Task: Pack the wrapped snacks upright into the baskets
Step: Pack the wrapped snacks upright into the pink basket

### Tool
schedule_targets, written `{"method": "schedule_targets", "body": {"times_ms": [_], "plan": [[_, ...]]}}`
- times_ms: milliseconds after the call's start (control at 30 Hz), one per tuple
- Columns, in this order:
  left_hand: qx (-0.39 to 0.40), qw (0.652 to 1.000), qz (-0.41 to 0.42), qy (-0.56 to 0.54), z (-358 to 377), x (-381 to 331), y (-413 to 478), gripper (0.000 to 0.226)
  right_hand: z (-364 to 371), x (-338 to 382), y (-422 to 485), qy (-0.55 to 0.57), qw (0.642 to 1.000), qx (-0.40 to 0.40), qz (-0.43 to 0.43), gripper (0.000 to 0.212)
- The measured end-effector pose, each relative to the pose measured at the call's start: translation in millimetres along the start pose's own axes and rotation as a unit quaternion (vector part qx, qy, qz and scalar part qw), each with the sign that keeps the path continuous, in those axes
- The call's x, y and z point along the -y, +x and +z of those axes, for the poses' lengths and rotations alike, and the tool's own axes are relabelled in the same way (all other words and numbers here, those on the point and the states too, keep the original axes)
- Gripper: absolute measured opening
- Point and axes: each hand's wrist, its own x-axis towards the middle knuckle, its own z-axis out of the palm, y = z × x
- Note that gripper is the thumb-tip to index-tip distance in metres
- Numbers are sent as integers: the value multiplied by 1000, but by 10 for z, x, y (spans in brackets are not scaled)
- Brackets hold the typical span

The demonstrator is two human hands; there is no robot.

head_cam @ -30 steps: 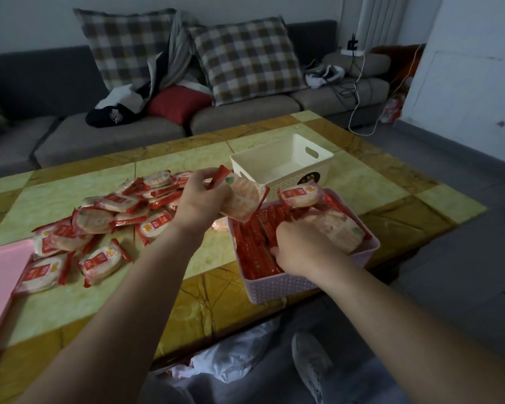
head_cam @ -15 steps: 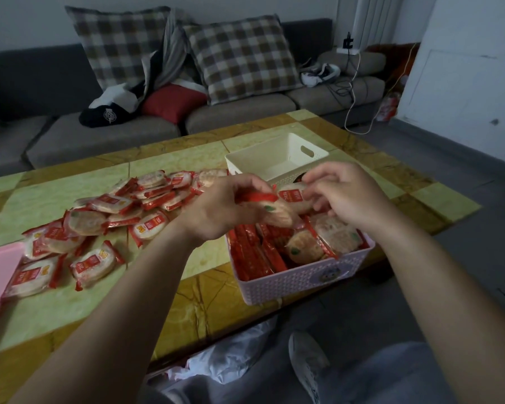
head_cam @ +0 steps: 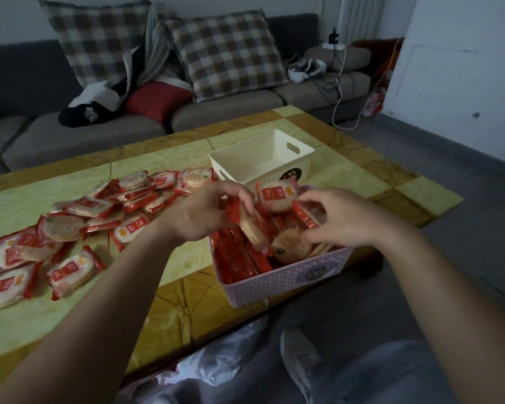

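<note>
Left hand (head_cam: 204, 214) fingers grip a red-edged wrapped round snack (head_cam: 252, 228) over the lilac plastic basket (head_cam: 283, 279) at the surface's (head_cam: 187, 301) near edge. The right hand (head_cam: 343, 221) pinches a packed wrapper (head_cam: 302, 212). The snack is best slotted in edge-down against the row.

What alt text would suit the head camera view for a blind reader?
A left hand holds a tilted snack in a pink basket partly filled with upright red-wrapped snacks, the right hand close beside. A pile of snacks lies on the table, and an empty white basket stands behind.
</note>
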Motion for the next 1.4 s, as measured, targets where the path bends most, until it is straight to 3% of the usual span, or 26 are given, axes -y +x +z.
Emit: {"method": "schedule_targets", "body": {"times_ms": [133, 267, 333, 400, 500, 633, 700, 800, 900, 1033, 1167, 1267, 1400], "plan": [[-28, 999, 4, -16, -1, 60, -32, 35, -76, 84, -11, 88, 993, -77, -15, 45], [-77, 994, -2, -74, -199, 38, -183, 26, 27, 332, 220, 61, 975, -182, -109, 61], [-80, 990, -3, -117, -348, 25, -299, 34, 181, 504, 372, 24, 977, -151, -148, 65], [-81, 979, -13, -187, -481, 34, -412, 36, 408, 645, 517, -16, 980, -99, -174, 55], [-82, 982, -23, -166, -536, 57, -473, 37, 597, 726, 564, -34, 979, -6, -200, 44], [-78, 985, -15, -151, -490, 35, -402, 37, 351, 660, 462, 66, 985, 39, -157, 57], [-72, 990, -8, -119, -448, -19, -311, 35, 185, 537, 396, 140, 983, -1, -118, 63], [-36, 997, 1, -75, -268, -126, -130, 35, 30, 283, 308, 238, 961, -104, -94, 51], [22, 999, 21, -10, -20, -144, 42, 40, 4, 77, 235, 269, 951, -133, -70, 44], [50, 995, 33, 84, 144, -31, 136, 32, 95, -32, 139, 192, 976, -57, -82, 30], [63, 990, 52, 111, 190, 14, 127, 37, 219, -25, 113, 77, 992, -34, -96, 31], [59, 986, 55, 147, 210, 16, 135, 26, 256, -17, 107, 25, 994, -16, -103, 28], [52, 974, 8, 220, 280, -34, 174, 42, 287, -58, 168, -44, 996, -14, -78, 26]]}}
